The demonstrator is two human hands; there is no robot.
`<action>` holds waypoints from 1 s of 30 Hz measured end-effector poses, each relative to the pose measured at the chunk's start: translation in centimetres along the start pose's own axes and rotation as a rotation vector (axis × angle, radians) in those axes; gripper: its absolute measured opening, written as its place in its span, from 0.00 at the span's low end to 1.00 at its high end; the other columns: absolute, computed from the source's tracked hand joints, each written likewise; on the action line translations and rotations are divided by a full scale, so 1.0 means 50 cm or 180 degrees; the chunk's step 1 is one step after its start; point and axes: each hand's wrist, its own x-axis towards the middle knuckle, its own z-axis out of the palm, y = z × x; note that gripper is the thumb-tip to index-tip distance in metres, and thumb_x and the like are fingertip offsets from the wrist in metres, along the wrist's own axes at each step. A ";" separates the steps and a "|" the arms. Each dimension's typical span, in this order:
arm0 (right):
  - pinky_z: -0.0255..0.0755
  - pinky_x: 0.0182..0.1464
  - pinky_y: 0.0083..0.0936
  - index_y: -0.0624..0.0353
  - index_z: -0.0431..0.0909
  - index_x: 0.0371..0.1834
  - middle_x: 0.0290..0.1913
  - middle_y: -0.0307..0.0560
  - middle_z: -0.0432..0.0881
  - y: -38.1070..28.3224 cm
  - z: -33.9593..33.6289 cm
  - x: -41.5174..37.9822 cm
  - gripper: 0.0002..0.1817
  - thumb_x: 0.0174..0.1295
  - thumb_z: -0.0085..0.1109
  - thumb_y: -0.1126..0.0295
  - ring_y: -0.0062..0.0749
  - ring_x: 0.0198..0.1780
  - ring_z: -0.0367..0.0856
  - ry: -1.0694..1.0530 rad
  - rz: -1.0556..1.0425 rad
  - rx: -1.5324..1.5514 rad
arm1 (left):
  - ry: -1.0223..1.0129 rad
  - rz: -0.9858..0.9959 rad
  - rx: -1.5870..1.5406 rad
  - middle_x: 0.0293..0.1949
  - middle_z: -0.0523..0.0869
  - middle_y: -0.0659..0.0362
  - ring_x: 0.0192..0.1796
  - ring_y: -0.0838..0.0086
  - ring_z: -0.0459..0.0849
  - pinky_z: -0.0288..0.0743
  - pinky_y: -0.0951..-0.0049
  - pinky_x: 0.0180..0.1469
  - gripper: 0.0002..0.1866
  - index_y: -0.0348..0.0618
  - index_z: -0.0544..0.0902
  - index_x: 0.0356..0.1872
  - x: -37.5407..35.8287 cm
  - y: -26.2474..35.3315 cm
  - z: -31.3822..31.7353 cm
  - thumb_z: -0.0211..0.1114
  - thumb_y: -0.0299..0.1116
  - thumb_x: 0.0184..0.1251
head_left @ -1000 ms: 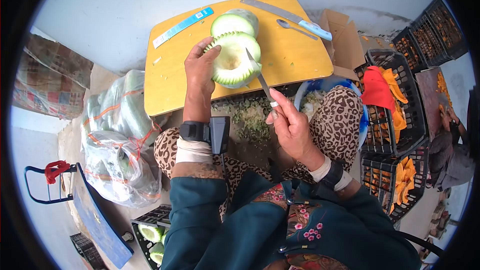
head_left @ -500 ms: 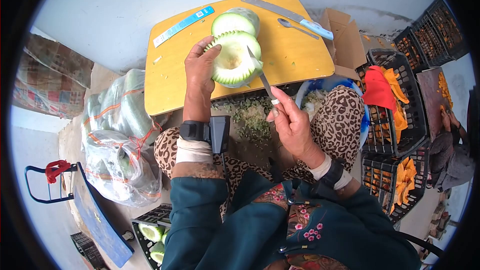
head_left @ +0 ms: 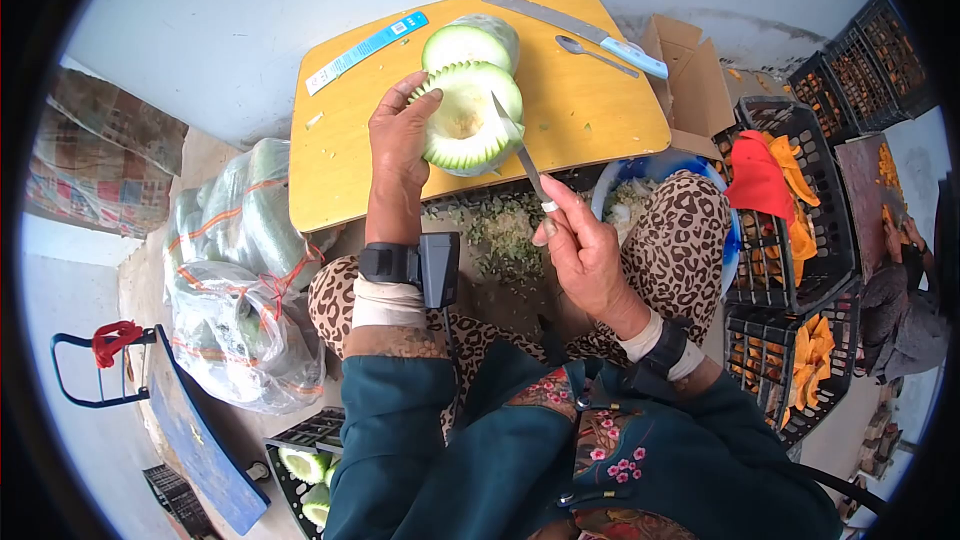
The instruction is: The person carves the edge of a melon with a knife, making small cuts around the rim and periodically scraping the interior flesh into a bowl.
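Note:
A hollowed half of winter melon (head_left: pixel 498 90) faces me at the front of the yellow table (head_left: pixel 590 120), its rim notched in a zigzag along the left and bottom. My left hand (head_left: pixel 402 130) grips its left rim, thumb inside and fingers behind. In my right hand (head_left: pixel 585 250) is a knife (head_left: pixel 527 162), whose blade lies against the right side of the rim. Part of the blade is hidden by the melon flesh. Behind this half lies another cut winter melon piece (head_left: pixel 465 45), its pale face toward me.
On the table lie a saw (head_left: pixel 545 18), a spoon (head_left: pixel 590 54) and a blue-and-white sleeve (head_left: pixel 368 52). Bagged melons (head_left: pixel 250 230) stand at left. Crates (head_left: pixel 790 290) with orange pieces stand at right, near another person's hands (head_left: pixel 905 238). Scraps (head_left: pixel 510 235) lie below the table.
The knife and my right hand have shifted very slightly at the right rim. My left hand and the melon half stay in place.

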 end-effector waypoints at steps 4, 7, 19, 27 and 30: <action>0.77 0.38 0.25 0.58 0.66 0.66 0.32 0.51 0.80 0.007 0.001 -0.002 0.26 0.63 0.48 0.82 0.33 0.34 0.85 0.0011 -0.0036 -0.0023 | -0.0010 0.0015 0.0006 0.42 0.83 0.57 0.40 0.72 0.84 0.83 0.72 0.42 0.15 0.38 0.79 0.49 0.002 -0.002 -0.001 0.64 0.18 0.61; 0.77 0.39 0.26 0.58 0.67 0.66 0.34 0.52 0.81 0.005 0.002 -0.002 0.26 0.63 0.48 0.82 0.34 0.35 0.85 0.0032 -0.0010 -0.0030 | -0.0008 0.0005 0.0002 0.42 0.83 0.57 0.41 0.72 0.84 0.83 0.72 0.42 0.15 0.38 0.79 0.49 0.001 -0.001 -0.001 0.64 0.18 0.61; 0.75 0.44 0.33 0.63 0.66 0.64 0.43 0.63 0.81 -0.003 0.022 0.032 0.24 0.63 0.48 0.82 0.52 0.42 0.83 0.0162 -0.0275 -0.0278 | 0.0009 -0.0035 -0.0032 0.42 0.82 0.55 0.41 0.72 0.83 0.81 0.73 0.42 0.15 0.35 0.79 0.48 -0.003 0.003 0.003 0.65 0.18 0.59; 0.76 0.46 0.38 0.65 0.67 0.64 0.46 0.67 0.80 -0.021 0.033 0.055 0.24 0.62 0.49 0.82 0.58 0.47 0.81 0.0261 -0.0272 -0.0459 | 0.0013 0.0032 0.0015 0.41 0.82 0.56 0.40 0.73 0.83 0.81 0.73 0.41 0.15 0.35 0.79 0.48 -0.005 0.003 0.006 0.65 0.18 0.59; 0.76 0.47 0.40 0.66 0.67 0.63 0.47 0.68 0.79 -0.023 0.033 0.055 0.24 0.61 0.49 0.83 0.59 0.48 0.80 0.0284 -0.0320 -0.0576 | 0.0054 0.0086 0.0033 0.41 0.82 0.56 0.40 0.72 0.83 0.81 0.74 0.41 0.15 0.34 0.79 0.48 -0.003 -0.003 0.010 0.65 0.18 0.59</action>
